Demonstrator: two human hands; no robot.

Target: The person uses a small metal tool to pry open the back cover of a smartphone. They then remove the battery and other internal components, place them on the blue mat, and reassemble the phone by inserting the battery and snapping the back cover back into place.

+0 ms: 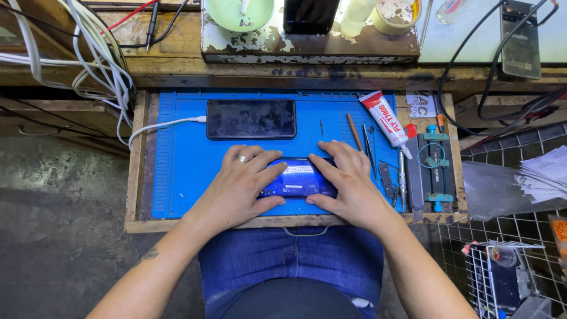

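A blue glossy smartphone [298, 178] lies flat on the blue work mat [183, 177], near the mat's front edge. My left hand [239, 183], with a ring on one finger, presses its fingers on the phone's left end. My right hand [348, 180] grips the phone's right end, thumb under the front edge. A second phone [251, 119] with a dark screen lies farther back on the mat, a white cable [162, 125] plugged into its left end.
A white glue tube with a red cap [387, 123], thin picks, tweezers and a screwdriver [401, 177] lie right of the phone. A clamp jig [436, 171] sits at the mat's right edge. Wires hang at the back left; wire racks stand at the right.
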